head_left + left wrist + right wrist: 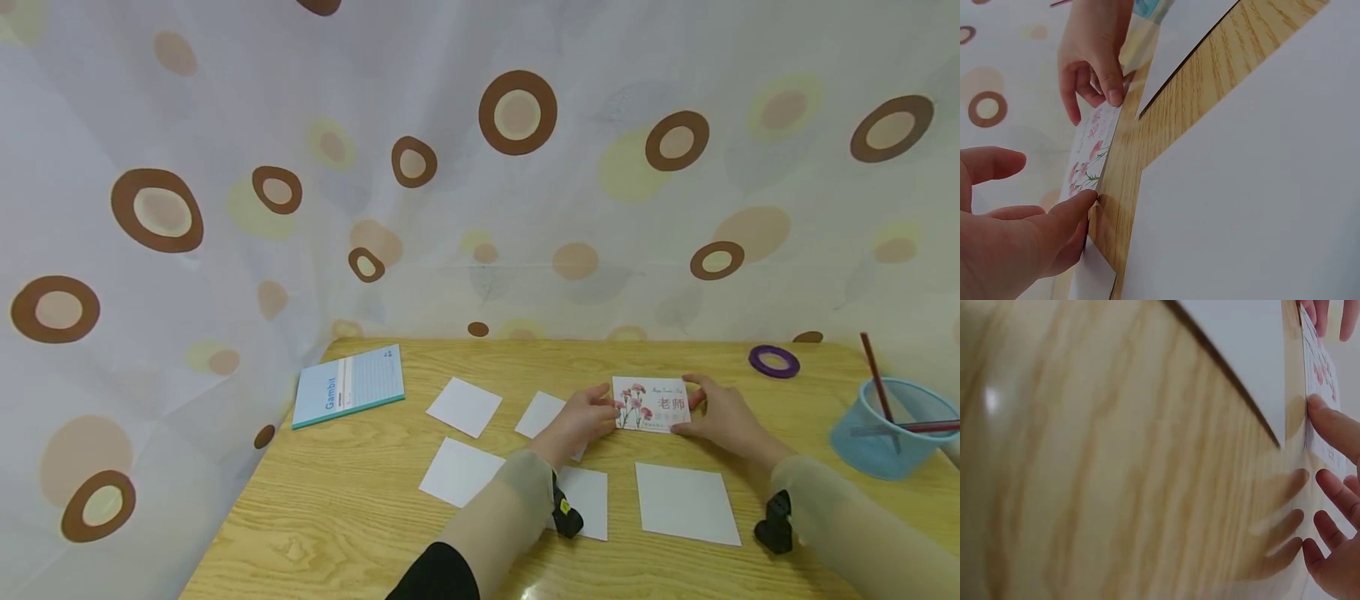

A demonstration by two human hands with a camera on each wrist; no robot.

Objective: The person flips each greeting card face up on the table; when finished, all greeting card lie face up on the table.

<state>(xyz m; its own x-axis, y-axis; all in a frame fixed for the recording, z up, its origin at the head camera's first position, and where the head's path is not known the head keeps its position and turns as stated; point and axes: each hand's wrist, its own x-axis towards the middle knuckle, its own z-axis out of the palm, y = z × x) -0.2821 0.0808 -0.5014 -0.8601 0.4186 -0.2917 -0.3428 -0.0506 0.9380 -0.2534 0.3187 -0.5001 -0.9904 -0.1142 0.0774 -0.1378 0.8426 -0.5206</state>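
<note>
Card (651, 404) between both hands

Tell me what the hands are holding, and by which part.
Both hold the flowered card: the left hand pinches its left edge, the right hand its right edge.

We are seeing the greeting card's (651, 404) small print too tiny to read. The left hand (581, 421) is covering part of a white paper square (542, 414) beside the card. In the right wrist view, the card is running off the frame's right edge, and the right hand (1335, 519) is being cut off there too. The red pencils (877, 392) are partly hiding inside the blue mesh cup (888, 437).
</note>
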